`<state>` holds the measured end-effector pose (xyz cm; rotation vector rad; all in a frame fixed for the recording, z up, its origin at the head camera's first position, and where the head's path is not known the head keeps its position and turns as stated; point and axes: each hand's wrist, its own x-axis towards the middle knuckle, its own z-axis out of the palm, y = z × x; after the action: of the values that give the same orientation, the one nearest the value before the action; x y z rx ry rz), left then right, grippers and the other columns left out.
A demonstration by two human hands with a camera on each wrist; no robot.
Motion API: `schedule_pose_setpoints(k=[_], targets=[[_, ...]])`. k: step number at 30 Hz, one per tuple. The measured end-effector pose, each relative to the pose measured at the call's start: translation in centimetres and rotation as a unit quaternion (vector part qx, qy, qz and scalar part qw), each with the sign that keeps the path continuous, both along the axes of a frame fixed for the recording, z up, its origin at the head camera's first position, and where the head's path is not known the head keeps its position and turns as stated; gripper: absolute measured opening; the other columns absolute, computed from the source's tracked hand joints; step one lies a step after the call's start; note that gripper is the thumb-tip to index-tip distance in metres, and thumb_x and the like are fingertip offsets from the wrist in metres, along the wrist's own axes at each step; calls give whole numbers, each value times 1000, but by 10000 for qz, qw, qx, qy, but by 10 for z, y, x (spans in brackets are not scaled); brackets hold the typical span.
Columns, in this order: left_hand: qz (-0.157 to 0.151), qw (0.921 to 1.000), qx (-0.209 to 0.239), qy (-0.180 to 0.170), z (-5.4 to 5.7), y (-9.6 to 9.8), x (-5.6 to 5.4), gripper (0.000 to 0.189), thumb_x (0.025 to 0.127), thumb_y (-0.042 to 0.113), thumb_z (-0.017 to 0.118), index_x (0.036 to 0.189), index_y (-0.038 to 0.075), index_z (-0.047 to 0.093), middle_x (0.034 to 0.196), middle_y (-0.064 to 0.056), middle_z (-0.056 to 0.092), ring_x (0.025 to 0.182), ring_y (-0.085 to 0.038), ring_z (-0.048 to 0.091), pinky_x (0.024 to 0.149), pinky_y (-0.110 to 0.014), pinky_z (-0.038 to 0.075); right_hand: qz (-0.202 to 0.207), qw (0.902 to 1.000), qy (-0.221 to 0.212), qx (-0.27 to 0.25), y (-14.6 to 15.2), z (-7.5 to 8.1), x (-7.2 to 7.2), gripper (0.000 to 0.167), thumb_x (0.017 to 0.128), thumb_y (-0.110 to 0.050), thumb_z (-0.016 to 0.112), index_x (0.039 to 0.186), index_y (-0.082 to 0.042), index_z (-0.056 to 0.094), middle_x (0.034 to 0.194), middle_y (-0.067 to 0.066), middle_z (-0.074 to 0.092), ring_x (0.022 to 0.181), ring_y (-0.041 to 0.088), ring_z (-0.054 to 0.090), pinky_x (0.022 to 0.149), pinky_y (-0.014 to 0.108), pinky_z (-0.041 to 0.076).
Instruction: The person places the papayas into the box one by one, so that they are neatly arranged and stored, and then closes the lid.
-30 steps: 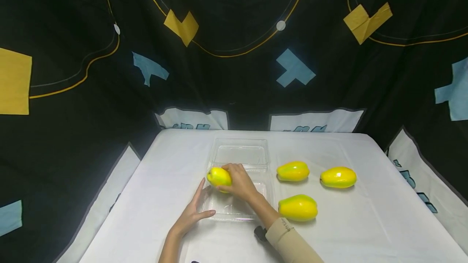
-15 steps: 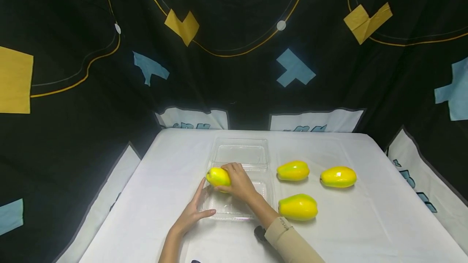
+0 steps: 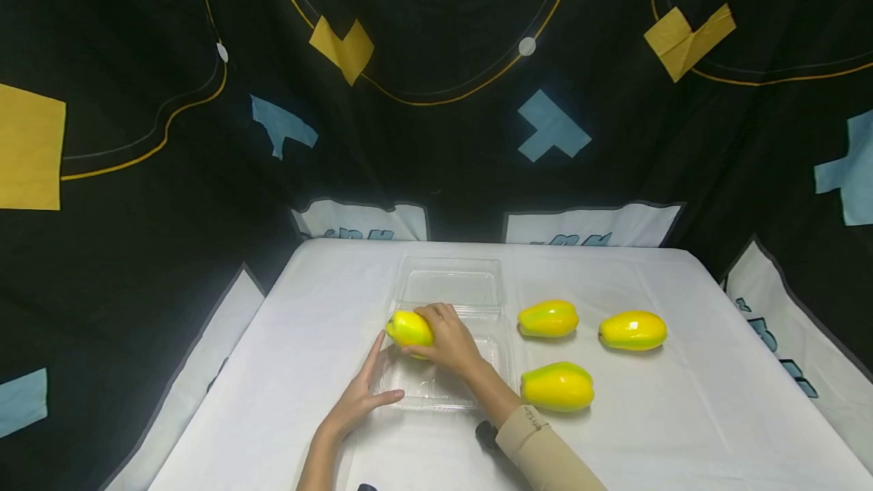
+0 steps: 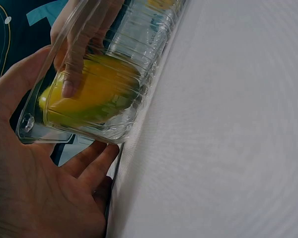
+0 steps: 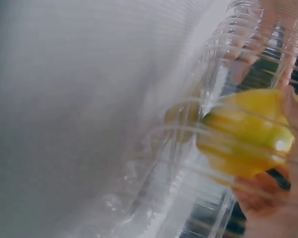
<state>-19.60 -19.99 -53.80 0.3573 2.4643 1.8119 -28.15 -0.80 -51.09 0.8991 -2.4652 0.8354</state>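
One fruit [image 3: 409, 329], low middle, seems nearly put away: right hand [image 3: 449, 341] grips it, spread left hand [image 3: 355, 401] touches box [image 3: 428, 391]. Next, maybe let go.

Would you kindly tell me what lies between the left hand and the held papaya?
The clear plastic container's wall lies between the left hand and the papaya, as the left wrist view shows.

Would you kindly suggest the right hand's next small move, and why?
I'd probably release the held fruit: the right hand grips it inside the open clear box, where it appears to sit low, with the left hand beside the box.
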Motion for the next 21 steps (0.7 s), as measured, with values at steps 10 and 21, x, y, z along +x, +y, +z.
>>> schedule_pose_setpoints(k=[10, 21], targets=[[46, 9999, -120, -11, 0, -1, 0, 99, 77, 23, 71, 147, 36, 2, 154, -6, 4, 137, -37, 12, 100, -68, 9, -50, 9999, -56, 94, 2, 1, -2, 71, 65, -51, 78, 120, -12, 58, 112, 1, 57, 98, 16, 50, 78, 29, 49], [31, 9999, -144, 16, 1, -1, 1, 100, 77, 23, 70, 149, 26, 2, 154, -10, 2, 136, -39, 13, 99, -69, 9, -13, 9999, 135, 83, 2, -1, -2, 72, 63, -52, 78, 120, -11, 59, 111, 1, 58, 97, 16, 51, 78, 29, 48]])
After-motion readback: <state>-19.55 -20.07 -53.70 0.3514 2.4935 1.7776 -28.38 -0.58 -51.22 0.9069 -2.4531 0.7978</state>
